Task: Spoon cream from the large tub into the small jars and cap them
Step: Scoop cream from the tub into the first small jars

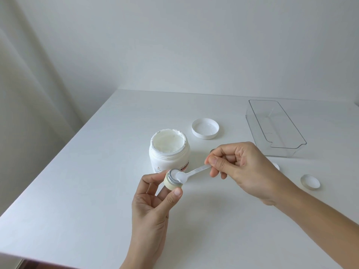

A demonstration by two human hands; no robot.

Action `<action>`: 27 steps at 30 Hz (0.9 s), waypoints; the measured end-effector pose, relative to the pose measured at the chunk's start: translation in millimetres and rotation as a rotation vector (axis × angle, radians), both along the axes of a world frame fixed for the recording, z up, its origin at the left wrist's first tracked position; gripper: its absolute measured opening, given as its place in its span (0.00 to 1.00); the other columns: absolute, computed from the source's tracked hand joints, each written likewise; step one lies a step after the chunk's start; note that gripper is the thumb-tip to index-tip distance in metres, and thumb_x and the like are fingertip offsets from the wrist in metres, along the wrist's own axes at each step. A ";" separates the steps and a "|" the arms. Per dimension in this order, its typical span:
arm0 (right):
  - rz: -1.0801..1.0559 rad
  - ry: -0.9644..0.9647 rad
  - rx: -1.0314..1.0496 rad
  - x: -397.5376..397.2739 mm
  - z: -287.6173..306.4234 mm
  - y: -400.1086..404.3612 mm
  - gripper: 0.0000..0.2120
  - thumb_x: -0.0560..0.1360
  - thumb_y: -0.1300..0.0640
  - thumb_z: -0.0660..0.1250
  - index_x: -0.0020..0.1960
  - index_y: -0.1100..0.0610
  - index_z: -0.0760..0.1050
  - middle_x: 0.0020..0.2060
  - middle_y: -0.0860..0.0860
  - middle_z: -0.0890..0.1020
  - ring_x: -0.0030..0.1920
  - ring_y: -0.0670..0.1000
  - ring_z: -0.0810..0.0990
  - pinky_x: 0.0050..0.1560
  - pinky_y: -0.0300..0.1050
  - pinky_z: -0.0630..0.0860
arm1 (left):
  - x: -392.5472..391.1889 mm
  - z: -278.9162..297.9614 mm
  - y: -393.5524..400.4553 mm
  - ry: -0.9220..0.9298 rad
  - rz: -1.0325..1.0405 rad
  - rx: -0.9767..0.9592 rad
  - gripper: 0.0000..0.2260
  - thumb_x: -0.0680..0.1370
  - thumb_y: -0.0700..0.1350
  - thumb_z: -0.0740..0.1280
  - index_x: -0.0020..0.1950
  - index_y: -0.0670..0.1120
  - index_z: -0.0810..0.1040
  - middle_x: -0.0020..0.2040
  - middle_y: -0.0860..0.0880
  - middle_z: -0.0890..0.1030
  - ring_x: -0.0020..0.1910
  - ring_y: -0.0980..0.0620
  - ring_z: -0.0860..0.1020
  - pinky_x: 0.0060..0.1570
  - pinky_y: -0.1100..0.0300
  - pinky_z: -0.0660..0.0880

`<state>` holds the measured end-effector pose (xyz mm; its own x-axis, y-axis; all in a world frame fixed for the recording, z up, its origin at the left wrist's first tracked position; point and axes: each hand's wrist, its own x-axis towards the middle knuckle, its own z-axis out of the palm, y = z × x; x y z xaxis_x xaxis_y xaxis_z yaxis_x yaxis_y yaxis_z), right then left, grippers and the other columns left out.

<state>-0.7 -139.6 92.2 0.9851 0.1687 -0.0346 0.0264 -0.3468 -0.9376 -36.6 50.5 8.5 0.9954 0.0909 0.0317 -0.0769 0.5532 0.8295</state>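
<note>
The large white tub (168,152) stands open on the white table (77,191), full of cream. Its wide lid (205,128) lies upside down behind it to the right. My left hand (153,202) pinches a small cream-coloured jar (171,181), tilted toward the right, just in front of the tub. My right hand (242,167) pinches the handle of a small clear spoon (191,173). The spoon's bowl carries cream and rests at the jar's open mouth. A small jar cap (310,182) lies on the table to the right, and another small white piece (276,166) shows behind my right hand.
A clear plastic tray (275,131) stands at the back right with nothing in it. The table's left edge runs diagonally beside a pale curtain (29,94). A plain wall stands behind the table.
</note>
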 end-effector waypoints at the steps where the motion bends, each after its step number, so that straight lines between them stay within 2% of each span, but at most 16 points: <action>1: 0.002 -0.002 0.002 -0.4 -0.4 0.5 0.07 0.76 0.58 0.67 0.41 0.56 0.82 0.29 0.49 0.84 0.29 0.42 0.76 0.35 0.31 0.73 | 0.1 0.1 -0.2 -0.005 0.010 0.005 0.16 0.65 0.30 0.75 0.44 0.49 0.80 0.51 0.49 0.86 0.46 0.50 0.86 0.45 0.66 0.79; 5: 0.031 0.031 0.051 -2.4 -1.1 2.4 0.07 0.76 0.59 0.67 0.41 0.57 0.82 0.30 0.50 0.83 0.31 0.45 0.75 0.36 0.34 0.74 | -0.3 0.7 -0.5 -0.015 0.031 0.004 0.15 0.61 0.36 0.77 0.44 0.49 0.81 0.51 0.48 0.86 0.47 0.50 0.86 0.44 0.65 0.79; 8: 0.021 0.095 0.224 1.0 1.7 4.7 0.07 0.76 0.60 0.66 0.43 0.59 0.82 0.31 0.51 0.83 0.31 0.46 0.76 0.36 0.35 0.74 | 0.5 -0.5 -0.5 -0.002 0.032 0.006 0.16 0.63 0.32 0.77 0.44 0.49 0.81 0.52 0.49 0.86 0.48 0.49 0.86 0.44 0.65 0.79; 11: -0.077 0.035 0.309 13.8 5.6 7.1 0.06 0.76 0.60 0.67 0.44 0.59 0.82 0.33 0.51 0.85 0.31 0.46 0.76 0.38 0.35 0.76 | 0.9 -1.1 -1.3 0.019 0.028 -0.005 0.16 0.65 0.29 0.72 0.44 0.48 0.80 0.51 0.48 0.86 0.48 0.50 0.86 0.44 0.66 0.79; 14: -0.165 -0.182 0.119 28.0 1.9 13.1 0.04 0.75 0.57 0.68 0.46 0.56 0.83 0.35 0.48 0.86 0.31 0.41 0.77 0.39 0.32 0.75 | 0.5 -0.7 -1.3 0.029 0.026 -0.005 0.16 0.65 0.29 0.72 0.43 0.48 0.80 0.51 0.48 0.86 0.48 0.49 0.86 0.44 0.65 0.79; 17: -0.155 -0.584 -0.222 32.8 0.1 20.9 0.06 0.74 0.62 0.70 0.49 0.56 0.84 0.36 0.43 0.84 0.35 0.39 0.77 0.42 0.26 0.72 | 0.0 -0.3 -1.0 0.029 0.012 0.013 0.16 0.64 0.29 0.74 0.46 0.45 0.78 0.50 0.48 0.86 0.47 0.50 0.86 0.43 0.65 0.79; 19: 0.050 -0.840 -0.510 32.7 -1.6 21.1 0.11 0.71 0.71 0.69 0.50 0.61 0.83 0.36 0.47 0.83 0.39 0.46 0.74 0.41 0.35 0.74 | 0.0 -0.5 -1.0 0.032 -0.004 0.024 0.17 0.64 0.29 0.74 0.48 0.43 0.77 0.50 0.48 0.86 0.46 0.50 0.86 0.42 0.65 0.79; 21: 0.243 -0.940 -0.748 31.4 0.0 18.6 0.15 0.69 0.76 0.62 0.49 0.64 0.81 0.38 0.53 0.83 0.42 0.54 0.74 0.38 0.46 0.77 | 0.1 -1.0 -1.0 0.036 -0.018 0.028 0.17 0.64 0.30 0.74 0.50 0.42 0.78 0.51 0.47 0.86 0.47 0.50 0.86 0.43 0.65 0.80; 24: 0.271 -0.939 -0.796 28.8 6.5 11.5 0.15 0.69 0.77 0.60 0.48 0.64 0.80 0.37 0.54 0.81 0.43 0.56 0.74 0.37 0.49 0.76 | 0.2 -1.2 -0.8 0.044 -0.029 0.040 0.21 0.60 0.35 0.78 0.51 0.42 0.80 0.54 0.45 0.86 0.49 0.48 0.86 0.43 0.64 0.80; 27: 0.194 -0.900 -0.656 24.0 11.8 7.5 0.08 0.72 0.72 0.68 0.47 0.63 0.82 0.35 0.52 0.81 0.41 0.51 0.71 0.40 0.39 0.73 | 0.4 -4.1 -1.8 0.054 -0.040 0.083 0.22 0.59 0.37 0.79 0.51 0.42 0.81 0.53 0.43 0.86 0.49 0.47 0.86 0.43 0.64 0.80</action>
